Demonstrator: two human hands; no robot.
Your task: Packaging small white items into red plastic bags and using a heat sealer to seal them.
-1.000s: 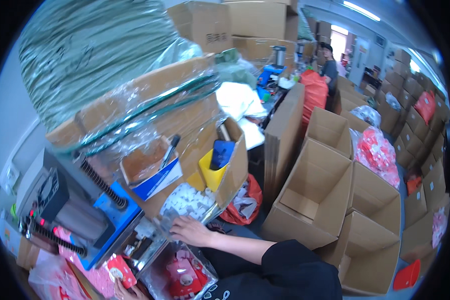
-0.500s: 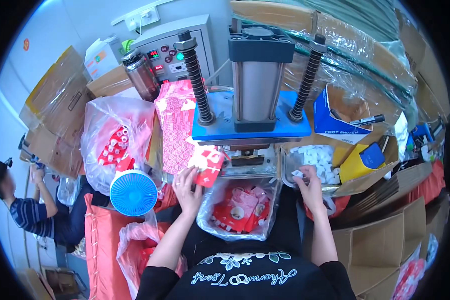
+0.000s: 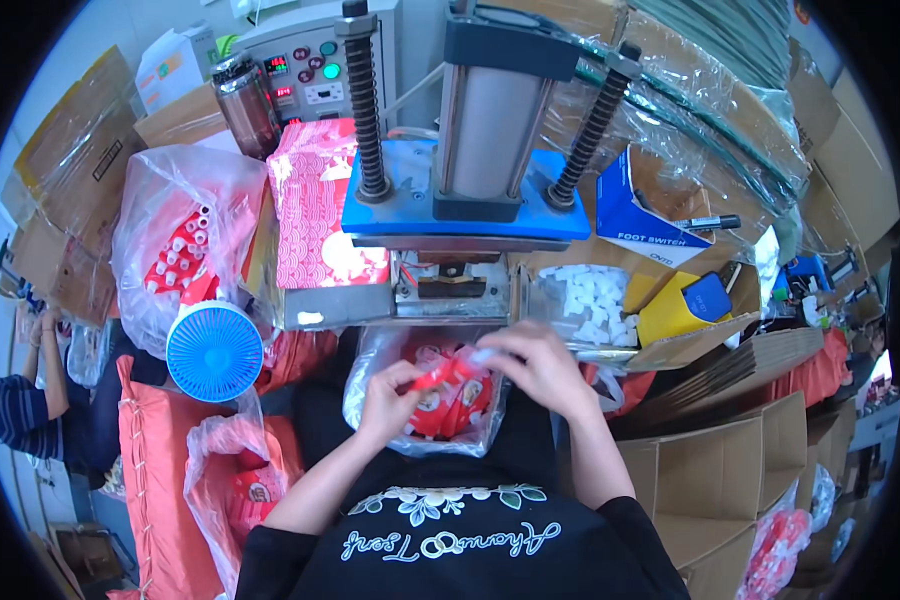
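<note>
Above a clear-lined bin point(image 3: 358, 385), my two hands meet at a red printed pouch point(image 3: 440, 374) stretched between them. My left hand point(image 3: 385, 405) is closed on its left end. At the other end my right hand point(image 3: 545, 372), partly smeared by motion, pinches a small white plastic piece point(image 3: 483, 356) against the pouch. Below lie several red printed pouches point(image 3: 452, 412) in the bin. Beyond the hands stands a press with a blue plate point(image 3: 400, 205) and a metal jaw point(image 3: 452, 283). A stack of pink patterned pouches point(image 3: 310, 220) sits to its left.
Right of the press, a clear tray holds white plastic pieces point(image 3: 595, 300), near a blue box point(image 3: 650, 220) and a yellow container point(image 3: 660, 308). On the left are a blue fan point(image 3: 214, 350) and a bag of spouted red pouches point(image 3: 160, 180). A co-worker point(image 3: 30, 400) is at far left.
My left hand has brought a red pouch from the stack's front to above the bin. My right hand has come left from the tray with a white plastic piece. The view has shifted.
</note>
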